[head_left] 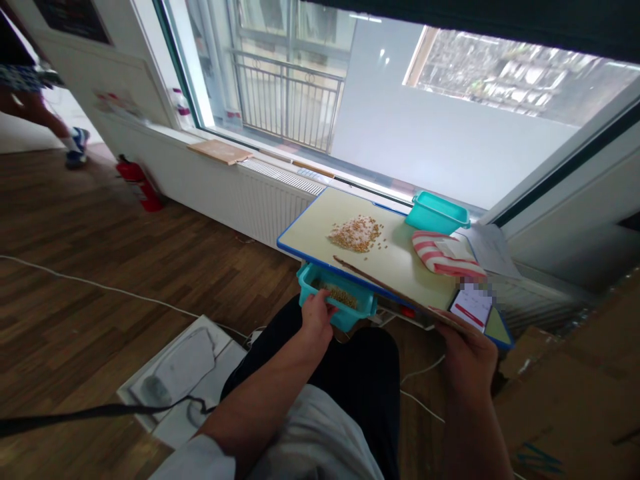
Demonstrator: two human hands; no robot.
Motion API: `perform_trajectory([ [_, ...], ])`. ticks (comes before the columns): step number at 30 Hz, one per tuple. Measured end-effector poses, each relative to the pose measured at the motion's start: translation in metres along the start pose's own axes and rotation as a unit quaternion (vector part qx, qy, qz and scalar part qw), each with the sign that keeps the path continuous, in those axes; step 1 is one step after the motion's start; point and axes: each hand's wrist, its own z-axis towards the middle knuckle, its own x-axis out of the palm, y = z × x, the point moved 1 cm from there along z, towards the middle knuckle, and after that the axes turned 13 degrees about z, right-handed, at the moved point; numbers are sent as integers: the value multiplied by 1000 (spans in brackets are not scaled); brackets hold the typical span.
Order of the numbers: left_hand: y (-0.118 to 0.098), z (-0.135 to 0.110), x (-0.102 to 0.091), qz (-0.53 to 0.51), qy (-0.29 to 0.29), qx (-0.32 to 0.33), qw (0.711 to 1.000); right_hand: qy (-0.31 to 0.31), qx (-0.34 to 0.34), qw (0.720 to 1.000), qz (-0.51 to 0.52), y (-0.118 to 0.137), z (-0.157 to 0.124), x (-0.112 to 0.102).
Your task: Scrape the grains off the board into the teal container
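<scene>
My left hand grips the near rim of a teal bin that hangs just below the front edge of a small blue-edged table; grains lie in the bin. My right hand is closed on the near end of a long thin brown board that lies along the table's front edge. A pile of grain sits in the middle of the tabletop.
A second teal bin, a red-and-white striped cloth and a phone lie on the table's right side. A radiator and window stand behind. Cardboard boxes are at right, a red fire extinguisher and a person's legs at far left.
</scene>
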Motion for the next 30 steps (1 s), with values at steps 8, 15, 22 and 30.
perform_trajectory([
  [8, -2, 0, -2, -2, 4, -6, 1000, 55, 36, 997, -28, -14, 6, 19],
  [15, -4, -1, -3, -8, -2, 3, 1000, 23, 46, 998, -27, -3, -2, 20],
  [22, -5, -2, -2, -12, -9, -2, 1000, -12, 10, 1000, -3, 13, -3, 32],
  [30, -7, -1, -5, -17, 7, -8, 1000, 65, 36, 997, -33, -6, 13, 36],
])
